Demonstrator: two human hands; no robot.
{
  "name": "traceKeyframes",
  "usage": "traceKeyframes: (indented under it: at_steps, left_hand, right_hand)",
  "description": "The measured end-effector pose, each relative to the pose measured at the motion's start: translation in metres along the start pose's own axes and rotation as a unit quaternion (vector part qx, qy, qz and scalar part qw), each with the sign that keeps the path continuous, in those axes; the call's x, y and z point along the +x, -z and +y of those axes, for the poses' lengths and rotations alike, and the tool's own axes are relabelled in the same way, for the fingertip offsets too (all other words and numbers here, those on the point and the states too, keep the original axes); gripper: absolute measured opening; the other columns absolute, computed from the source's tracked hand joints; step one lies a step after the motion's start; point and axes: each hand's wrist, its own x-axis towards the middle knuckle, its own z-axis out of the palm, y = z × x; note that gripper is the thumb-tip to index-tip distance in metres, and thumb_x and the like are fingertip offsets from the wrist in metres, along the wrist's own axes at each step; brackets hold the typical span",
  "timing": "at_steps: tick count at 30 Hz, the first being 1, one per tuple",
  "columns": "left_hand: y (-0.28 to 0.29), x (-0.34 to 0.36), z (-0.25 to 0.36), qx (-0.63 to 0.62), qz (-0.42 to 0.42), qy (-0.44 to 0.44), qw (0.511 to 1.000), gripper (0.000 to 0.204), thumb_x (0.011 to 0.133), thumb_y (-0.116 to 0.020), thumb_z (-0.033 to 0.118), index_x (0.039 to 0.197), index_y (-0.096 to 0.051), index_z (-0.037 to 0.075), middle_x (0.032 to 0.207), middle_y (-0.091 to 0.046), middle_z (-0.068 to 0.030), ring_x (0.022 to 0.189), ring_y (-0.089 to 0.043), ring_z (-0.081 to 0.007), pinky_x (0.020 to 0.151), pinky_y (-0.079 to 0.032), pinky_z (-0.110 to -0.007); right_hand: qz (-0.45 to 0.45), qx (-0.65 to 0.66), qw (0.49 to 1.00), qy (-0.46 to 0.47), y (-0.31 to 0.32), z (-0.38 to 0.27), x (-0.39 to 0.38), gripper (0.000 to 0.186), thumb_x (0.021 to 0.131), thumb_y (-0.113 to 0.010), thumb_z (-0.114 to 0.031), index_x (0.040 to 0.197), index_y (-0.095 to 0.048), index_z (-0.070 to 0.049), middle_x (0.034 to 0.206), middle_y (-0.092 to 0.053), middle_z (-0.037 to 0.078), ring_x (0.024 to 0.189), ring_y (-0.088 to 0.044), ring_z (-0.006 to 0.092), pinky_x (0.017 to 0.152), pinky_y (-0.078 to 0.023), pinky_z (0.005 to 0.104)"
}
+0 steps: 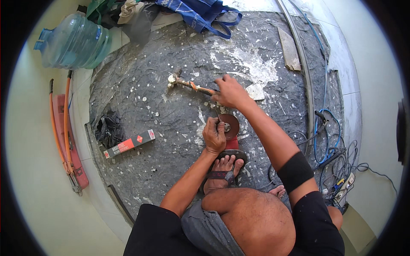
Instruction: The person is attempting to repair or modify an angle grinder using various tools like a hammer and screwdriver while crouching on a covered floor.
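My left hand (214, 135) is closed in a pinch beside the brown disc (232, 126) of a red angle grinder (232, 144). A thin, dark strip or rod (218, 113) sticks up from its fingers; its kind is too small to make out. The grinder lies on the sheet, its body partly hidden by my sandalled foot (223, 168). Farther off, my right hand (232, 92) has its fingers around the handle end of a hammer (194, 86) with an orange and black grip. The hammer's head, spotted with white, points left.
A dark, paint-splashed sheet (171, 115) covers the floor. Left lie an electrode box (129, 144), a black plastic bag (109, 129), bolt cutters (67, 141) and a water jug (74, 42). Right are a long metal bar (304, 64), tangled cables (331, 155) and a power strip (344, 187).
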Motion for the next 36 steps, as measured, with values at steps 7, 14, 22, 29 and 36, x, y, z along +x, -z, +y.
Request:
traceKeyframes:
  at_steps: [7, 14, 22, 29, 36]
  left_hand:
    - [0.002, 0.003, 0.001, 0.018, -0.001, -0.009, 1.0, 0.013, 0.094, -0.057, 0.015, 0.093, -0.056, 0.002, 0.079, -0.054, -0.0168, 0.07, -0.056, -0.0402, 0.061, -0.043, -0.045]
    - [0.002, 0.0, -0.001, 0.002, -0.013, 0.006, 1.0, 0.015, 0.094, -0.058, 0.016, 0.093, -0.055, 0.002, 0.079, -0.054, -0.0169, 0.068, -0.056, -0.0396, 0.059, -0.043, -0.044]
    - [-0.001, 0.0, -0.002, -0.001, -0.002, -0.004, 1.0, 0.013, 0.095, -0.057, 0.015, 0.092, -0.055, 0.002, 0.08, -0.053, -0.0162, 0.068, -0.056, -0.0386, 0.058, -0.043, -0.044]
    - [-0.001, -0.001, -0.001, -0.008, -0.004, 0.009, 1.0, 0.012, 0.095, -0.057, 0.015, 0.092, -0.055, 0.003, 0.079, -0.053, -0.0156, 0.067, -0.055, -0.0377, 0.057, -0.042, -0.043]
    - [-0.001, 0.001, -0.003, 0.008, -0.002, -0.012, 1.0, 0.014, 0.096, -0.054, 0.014, 0.089, -0.053, 0.002, 0.074, -0.05, -0.0131, 0.065, -0.053, -0.0297, 0.06, -0.043, -0.036]
  right_hand:
    - [-0.083, 0.017, 0.996, 0.039, -0.016, -0.014, 0.028, 0.029, 0.081, -0.066, -0.02, 0.103, -0.059, -0.003, 0.093, -0.066, 0.019, 0.09, -0.066, 0.0368, 0.078, -0.054, 0.0453]
    - [-0.092, 0.242, 0.966, -0.008, 0.093, -0.007, 0.009, 0.035, 0.088, -0.063, -0.036, 0.106, -0.063, -0.005, 0.08, -0.066, 0.012, 0.068, -0.064, 0.0246, 0.062, -0.051, 0.0405]
    - [-0.074, 0.145, 0.984, 0.077, 0.203, -0.013, 0.009, 0.04, 0.096, -0.056, -0.037, 0.113, -0.058, -0.001, 0.075, -0.056, 0.007, 0.065, -0.048, 0.0175, 0.061, -0.041, 0.0367]
    - [-0.234, 0.001, 0.967, 0.102, 0.195, -0.005, 0.0, 0.036, 0.098, -0.052, -0.024, 0.126, -0.06, -0.002, 0.072, -0.059, 0.012, 0.06, -0.052, 0.0186, 0.061, -0.045, 0.0391]
    - [-0.334, 0.014, 0.94, 0.069, 0.174, -0.016, 0.004, 0.042, 0.097, -0.051, -0.022, 0.134, -0.054, -0.003, 0.08, -0.066, 0.018, 0.067, -0.062, 0.0209, 0.065, -0.049, 0.0406]
